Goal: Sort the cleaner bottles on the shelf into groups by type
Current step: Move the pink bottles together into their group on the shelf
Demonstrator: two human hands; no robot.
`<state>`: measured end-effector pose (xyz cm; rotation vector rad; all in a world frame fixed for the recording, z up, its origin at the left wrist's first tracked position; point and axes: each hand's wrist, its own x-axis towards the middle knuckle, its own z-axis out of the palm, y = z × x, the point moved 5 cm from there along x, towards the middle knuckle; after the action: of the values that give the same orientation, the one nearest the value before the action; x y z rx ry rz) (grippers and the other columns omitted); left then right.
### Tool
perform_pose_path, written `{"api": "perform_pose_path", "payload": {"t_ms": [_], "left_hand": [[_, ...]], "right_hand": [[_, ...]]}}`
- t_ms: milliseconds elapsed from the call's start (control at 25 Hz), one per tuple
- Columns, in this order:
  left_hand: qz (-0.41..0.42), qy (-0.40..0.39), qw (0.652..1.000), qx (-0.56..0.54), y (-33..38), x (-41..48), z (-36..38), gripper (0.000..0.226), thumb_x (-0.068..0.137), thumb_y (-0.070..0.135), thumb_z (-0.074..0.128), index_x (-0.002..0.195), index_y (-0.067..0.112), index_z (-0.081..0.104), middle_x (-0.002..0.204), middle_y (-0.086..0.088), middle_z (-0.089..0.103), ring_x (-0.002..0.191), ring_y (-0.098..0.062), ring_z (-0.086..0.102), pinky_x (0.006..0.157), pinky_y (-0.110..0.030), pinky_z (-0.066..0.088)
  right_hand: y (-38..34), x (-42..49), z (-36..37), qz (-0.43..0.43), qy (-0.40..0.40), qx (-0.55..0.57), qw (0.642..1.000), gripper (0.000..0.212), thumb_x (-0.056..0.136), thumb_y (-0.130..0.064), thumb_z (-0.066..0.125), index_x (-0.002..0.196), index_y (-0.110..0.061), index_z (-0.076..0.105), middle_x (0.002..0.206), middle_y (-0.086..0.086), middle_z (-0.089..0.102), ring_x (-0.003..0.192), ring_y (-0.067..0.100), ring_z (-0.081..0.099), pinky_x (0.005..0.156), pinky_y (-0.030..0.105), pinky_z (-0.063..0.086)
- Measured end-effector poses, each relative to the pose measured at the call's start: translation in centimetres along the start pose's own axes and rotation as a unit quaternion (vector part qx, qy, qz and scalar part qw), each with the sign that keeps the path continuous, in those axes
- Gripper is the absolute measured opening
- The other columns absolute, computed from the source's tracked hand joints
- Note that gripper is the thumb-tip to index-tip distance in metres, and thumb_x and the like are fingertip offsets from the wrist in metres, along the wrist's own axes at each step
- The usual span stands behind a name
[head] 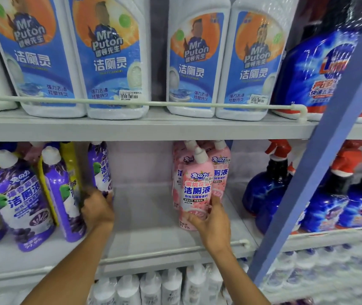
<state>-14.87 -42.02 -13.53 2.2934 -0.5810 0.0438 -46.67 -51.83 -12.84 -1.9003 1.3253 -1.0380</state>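
Note:
On the middle shelf [149,219], my left hand [97,208] grips the base of a purple cleaner bottle [101,168] standing at the right end of the purple group. Two more purple bottles [21,194] with white caps stand to its left, with a yellow bottle [70,159] behind them. My right hand [211,219] holds the lower part of the front pink cleaner bottle [195,190]. Other pink bottles [220,170] stand close behind it. A bare stretch of shelf lies between the purple and pink groups.
White Mr Puton bottles [114,58] fill the upper shelf behind a rail [131,103]. Dark blue spray bottles [268,186] with red triggers stand to the right. A slanted blue post [320,168] crosses the right side. White bottles [153,287] sit on the shelf below.

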Motion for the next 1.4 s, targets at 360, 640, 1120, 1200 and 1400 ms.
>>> {"api": "perform_pose_path", "payload": {"t_ms": [360,640,1120,1200,1400], "left_hand": [[-0.024,-0.011,0.999,-0.034,0.0,2.0,0.3,0.065,0.092,0.015,0.073,0.133,-0.018,0.035,0.114,-0.048,0.056,0.106,-0.064,0.059,0.088,-0.065,0.047],[-0.036,0.01,0.997,-0.063,-0.3,2.2,0.3,0.064,0.094,0.008,0.066,0.142,-0.015,0.029,0.124,-0.049,0.052,0.116,-0.064,0.053,0.097,-0.065,0.043],[-0.061,0.014,0.996,-0.064,-0.7,2.4,1.1,0.06,0.094,0.004,0.065,0.14,-0.014,0.032,0.124,-0.048,0.053,0.116,-0.064,0.054,0.098,-0.066,0.042],[-0.069,0.014,0.994,-0.078,-0.7,2.5,0.9,0.06,0.094,0.006,0.065,0.14,-0.013,0.033,0.126,-0.047,0.052,0.118,-0.062,0.053,0.1,-0.065,0.042],[-0.088,-0.021,0.991,-0.102,-0.5,2.3,1.7,0.088,0.087,0.021,0.073,0.149,-0.011,0.019,0.137,-0.04,0.048,0.125,-0.058,0.051,0.104,-0.061,0.043]], "right_hand": [[3.9,3.5,-3.2,0.048,0.044,-0.022,0.998,0.071,0.069,-0.041,0.094,0.128,-0.025,0.057,0.116,-0.003,0.067,0.102,0.02,0.07,0.089,0.045,0.061],[3.8,3.6,-3.6,0.046,0.058,-0.037,0.997,0.075,0.068,-0.04,0.095,0.13,-0.027,0.055,0.119,-0.003,0.066,0.106,0.019,0.068,0.089,0.047,0.061],[1.1,3.3,-3.5,0.084,0.103,-0.063,0.989,0.087,0.074,-0.051,0.088,0.141,-0.021,0.042,0.13,0.004,0.058,0.111,0.029,0.066,0.08,0.044,0.057],[1.0,3.3,-3.6,0.08,0.102,-0.06,0.99,0.086,0.074,-0.05,0.088,0.141,-0.021,0.042,0.13,0.004,0.058,0.111,0.029,0.066,0.083,0.045,0.058],[1.4,3.0,-3.1,0.072,0.124,0.003,0.99,0.084,0.07,-0.039,0.094,0.137,-0.021,0.048,0.127,0.007,0.061,0.102,0.022,0.067,0.085,0.046,0.061]]}}
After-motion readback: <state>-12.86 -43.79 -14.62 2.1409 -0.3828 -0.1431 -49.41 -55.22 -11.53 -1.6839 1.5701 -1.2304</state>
